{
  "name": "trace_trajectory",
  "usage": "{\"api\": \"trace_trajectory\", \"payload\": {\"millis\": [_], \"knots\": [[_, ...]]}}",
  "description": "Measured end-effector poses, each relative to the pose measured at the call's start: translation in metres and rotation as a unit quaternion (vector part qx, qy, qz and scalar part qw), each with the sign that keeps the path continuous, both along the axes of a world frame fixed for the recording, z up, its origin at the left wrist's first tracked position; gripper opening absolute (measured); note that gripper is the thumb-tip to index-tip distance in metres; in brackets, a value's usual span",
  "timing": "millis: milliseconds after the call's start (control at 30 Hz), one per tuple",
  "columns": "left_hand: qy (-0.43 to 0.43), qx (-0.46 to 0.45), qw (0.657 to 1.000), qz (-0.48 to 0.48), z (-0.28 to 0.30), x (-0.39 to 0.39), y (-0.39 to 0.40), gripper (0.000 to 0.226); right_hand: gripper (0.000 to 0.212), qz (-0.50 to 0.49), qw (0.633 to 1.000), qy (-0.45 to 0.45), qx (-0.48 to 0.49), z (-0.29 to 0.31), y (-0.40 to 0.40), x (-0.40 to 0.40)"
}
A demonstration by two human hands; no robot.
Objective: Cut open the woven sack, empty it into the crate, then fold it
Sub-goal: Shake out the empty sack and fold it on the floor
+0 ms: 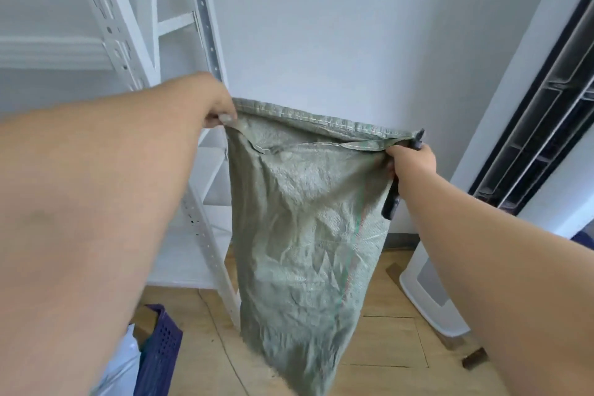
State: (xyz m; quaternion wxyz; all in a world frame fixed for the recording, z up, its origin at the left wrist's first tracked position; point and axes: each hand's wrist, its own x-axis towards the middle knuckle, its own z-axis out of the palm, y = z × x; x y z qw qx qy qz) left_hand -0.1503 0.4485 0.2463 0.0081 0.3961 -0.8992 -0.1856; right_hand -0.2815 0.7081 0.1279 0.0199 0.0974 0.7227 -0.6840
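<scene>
A grey-green woven sack (302, 235) hangs limp and flat in front of me, stretched between both hands at its top edge. My left hand (218, 106) pinches the top left corner. My right hand (411, 159) grips the top right corner together with a dark-handled cutting tool (390, 202), whose ends stick out above and below the fist. The sack's frayed lower end hangs just above the floor. A corner of the dark blue perforated crate (160, 350) shows at the bottom left, mostly hidden behind my left arm, with white packages (128, 347) in it.
A white metal shelving rack (205, 170) stands at the left against a pale wall. A white appliance (430, 292) sits on the wooden floor (385, 347) at the right, below a dark-framed window (546, 125). Small wooden blocks (474, 358) lie on the floor by it.
</scene>
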Motion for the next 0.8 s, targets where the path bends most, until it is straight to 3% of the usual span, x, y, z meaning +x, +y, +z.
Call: {"api": "trace_trajectory", "payload": {"millis": [67,167,267,367,500,633,733,800], "knots": [[-0.001,0.000,1.000,-0.007,-0.007,-0.011,-0.005,0.038,0.022,0.007,1.000,-0.020,-0.017,-0.005,-0.003,0.002],[0.023,-0.085,0.996,0.028,-0.011,-0.019,-0.010,0.036,0.028,-0.021,0.999,-0.012,-0.036,-0.008,-0.003,0.002],[-0.003,0.031,0.997,0.072,-0.017,-0.003,-0.008,0.015,0.046,-0.043,0.999,-0.014,-0.021,-0.007,-0.001,0.000],[-0.014,0.186,0.976,0.112,-0.030,0.004,-0.006,0.034,0.025,0.000,1.000,-0.025,-0.019,-0.010,-0.007,0.004],[0.052,0.234,0.968,0.068,-0.038,0.008,-0.006,0.024,0.024,0.041,0.998,-0.037,-0.023,-0.006,-0.019,0.016],[0.107,0.331,0.936,0.044,-0.036,0.012,-0.014,0.012,0.025,0.059,0.998,-0.029,-0.015,-0.004,-0.022,0.017],[0.051,0.311,0.949,0.005,-0.033,0.018,-0.016,0.015,0.030,0.076,0.997,-0.015,0.022,-0.003,-0.025,0.019],[0.038,0.211,0.977,-0.007,-0.032,0.019,-0.022,0.021,0.028,0.069,0.997,-0.008,0.040,-0.003,-0.027,0.018]]}}
